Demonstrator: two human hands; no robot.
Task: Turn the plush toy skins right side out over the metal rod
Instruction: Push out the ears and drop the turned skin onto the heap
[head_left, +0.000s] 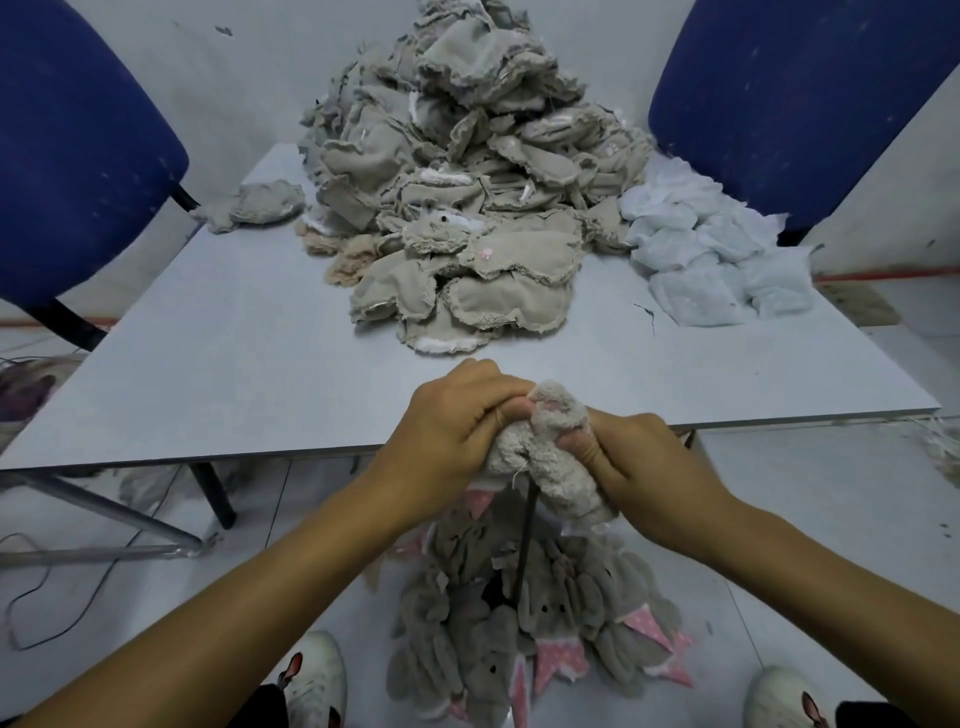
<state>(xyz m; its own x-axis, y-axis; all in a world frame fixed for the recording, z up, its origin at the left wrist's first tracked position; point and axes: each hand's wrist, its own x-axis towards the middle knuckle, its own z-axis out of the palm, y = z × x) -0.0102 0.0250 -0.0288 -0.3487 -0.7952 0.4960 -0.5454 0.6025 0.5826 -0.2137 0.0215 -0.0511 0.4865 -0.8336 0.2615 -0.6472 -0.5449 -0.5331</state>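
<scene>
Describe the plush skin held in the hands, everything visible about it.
The plush skin is a small bunched piece of fuzzy grey-beige fabric with a hint of pink at its top. It sits over the upper end of the thin dark metal rod, just in front of the table edge. The left hand grips its left side and the right hand pinches its right; a loose thread hangs below.

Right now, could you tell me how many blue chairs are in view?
2: one chair at the table's far left, one chair at its far right. Others may be out of frame.
</scene>
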